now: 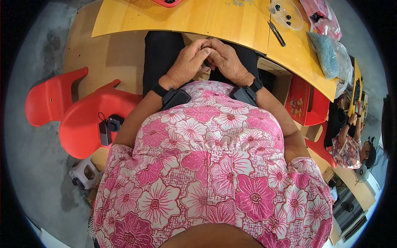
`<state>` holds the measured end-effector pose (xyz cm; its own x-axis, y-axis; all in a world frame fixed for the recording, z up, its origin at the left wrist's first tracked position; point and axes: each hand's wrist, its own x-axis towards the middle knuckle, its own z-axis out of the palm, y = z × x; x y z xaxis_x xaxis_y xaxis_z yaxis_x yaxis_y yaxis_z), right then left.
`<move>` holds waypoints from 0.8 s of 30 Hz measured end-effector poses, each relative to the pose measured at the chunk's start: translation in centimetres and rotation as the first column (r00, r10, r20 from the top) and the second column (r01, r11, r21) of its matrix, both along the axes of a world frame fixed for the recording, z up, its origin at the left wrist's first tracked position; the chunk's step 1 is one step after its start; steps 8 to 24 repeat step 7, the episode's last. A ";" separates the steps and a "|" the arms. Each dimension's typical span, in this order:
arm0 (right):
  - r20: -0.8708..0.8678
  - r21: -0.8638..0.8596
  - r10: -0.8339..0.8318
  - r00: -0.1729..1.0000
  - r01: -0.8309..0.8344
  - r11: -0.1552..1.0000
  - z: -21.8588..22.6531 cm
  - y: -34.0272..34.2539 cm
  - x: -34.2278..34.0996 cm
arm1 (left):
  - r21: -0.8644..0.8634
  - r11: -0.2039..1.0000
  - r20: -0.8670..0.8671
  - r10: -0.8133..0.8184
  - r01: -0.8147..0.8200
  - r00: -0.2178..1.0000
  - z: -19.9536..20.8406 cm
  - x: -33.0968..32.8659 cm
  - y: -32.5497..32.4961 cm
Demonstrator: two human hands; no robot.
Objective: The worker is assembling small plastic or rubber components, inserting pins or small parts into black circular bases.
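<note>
My left hand and my right hand meet over my lap, just in front of the yellow table's edge. Fingers and thumbs of both are bent inward and pressed together. A small dark piece shows partly between them; its kind is hidden by the fingers. Dark boxy devices are strapped at my left wrist and right wrist.
On the table's right are a cutter knife, a clear round tray with small black pieces, and a bag of bluish grains. A red box stands below. Red chairs are left; another person sits far right.
</note>
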<state>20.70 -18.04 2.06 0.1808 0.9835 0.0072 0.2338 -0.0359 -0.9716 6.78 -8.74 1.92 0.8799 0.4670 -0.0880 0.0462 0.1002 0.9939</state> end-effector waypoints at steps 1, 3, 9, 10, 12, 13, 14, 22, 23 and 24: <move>0.000 -0.002 0.000 1.000 0.000 1.000 0.0 0.0 -0.1 | -0.002 1.000 0.000 0.000 0.000 1.000 0.2 -0.1 -0.1; -0.059 -0.066 -0.010 0.998 0.006 0.998 0.2 -0.1 -0.4 | -0.114 0.993 -0.029 0.000 -0.003 1.000 0.6 -0.2 -0.3; -0.098 -0.127 -0.024 0.995 0.012 0.992 -0.1 -0.2 -0.2 | -0.090 0.995 -0.028 0.038 -0.041 0.999 -0.1 -0.1 -0.6; -0.098 -0.127 -0.024 0.995 0.012 0.992 -0.1 -0.2 -0.2 | -0.090 0.995 -0.028 0.038 -0.041 0.999 -0.1 -0.1 -0.6; -0.098 -0.127 -0.024 0.995 0.012 0.992 -0.1 -0.2 -0.2 | -0.090 0.995 -0.028 0.038 -0.041 0.999 -0.1 -0.1 -0.6; -0.098 -0.127 -0.024 0.995 0.012 0.992 -0.1 -0.2 -0.2 | -0.090 0.995 -0.028 0.038 -0.041 0.999 -0.1 -0.1 -0.6; -0.098 -0.127 -0.024 0.995 0.012 0.992 -0.1 -0.2 -0.2 | -0.090 0.995 -0.028 0.038 -0.041 0.999 -0.1 -0.1 -0.6; -0.098 -0.127 -0.024 0.995 0.012 0.992 -0.1 -0.2 -0.2 | -0.090 0.995 -0.028 0.038 -0.041 0.999 -0.1 -0.1 -0.6; -0.098 -0.127 -0.024 0.995 0.012 0.992 -0.1 -0.2 -0.2 | -0.090 0.995 -0.028 0.038 -0.041 0.999 -0.1 -0.1 -0.6; -0.098 -0.127 -0.024 0.995 0.012 0.992 -0.1 -0.2 -0.2 | -0.090 0.995 -0.028 0.038 -0.041 0.999 -0.1 -0.1 -0.6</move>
